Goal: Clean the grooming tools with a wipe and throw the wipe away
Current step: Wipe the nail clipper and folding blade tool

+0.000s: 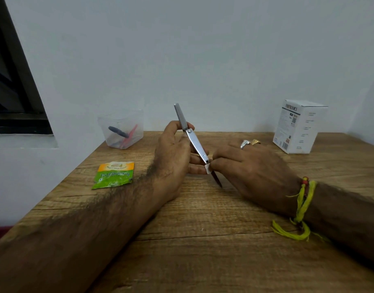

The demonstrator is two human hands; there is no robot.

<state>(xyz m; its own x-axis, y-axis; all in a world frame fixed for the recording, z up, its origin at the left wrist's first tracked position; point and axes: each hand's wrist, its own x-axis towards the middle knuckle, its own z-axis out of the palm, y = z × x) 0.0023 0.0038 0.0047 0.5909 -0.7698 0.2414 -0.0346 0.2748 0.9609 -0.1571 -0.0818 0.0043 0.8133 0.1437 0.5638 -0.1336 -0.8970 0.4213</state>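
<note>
Forearms lie on the wooden table (pixel 203 240), one from each side, and the hands meet over its middle. The nail clipper (pixel 195 144) is held between them with its long axis slanting from near-right to far-left: a dark file tip points down toward the table on the near side, and the steel lever rises past the fingers on the far side. The right hand (pixel 251 168) is nearer the tip; its fingertips pinch a small white wipe (pixel 207 168) against the clipper where the dark file leaves the steel body. The left hand (pixel 173 157) grips the clipper higher up, thumb and fingers closed around its middle near the pivot. Judged from this, the next stroke should run along that slanted axis. Farther left lies a torn green sachet (pixel 114 175). Beyond it, by the wall, a clear plastic container (pixel 121 129) holds other tools, and a white box (pixel 298 126) stands far right.
</note>
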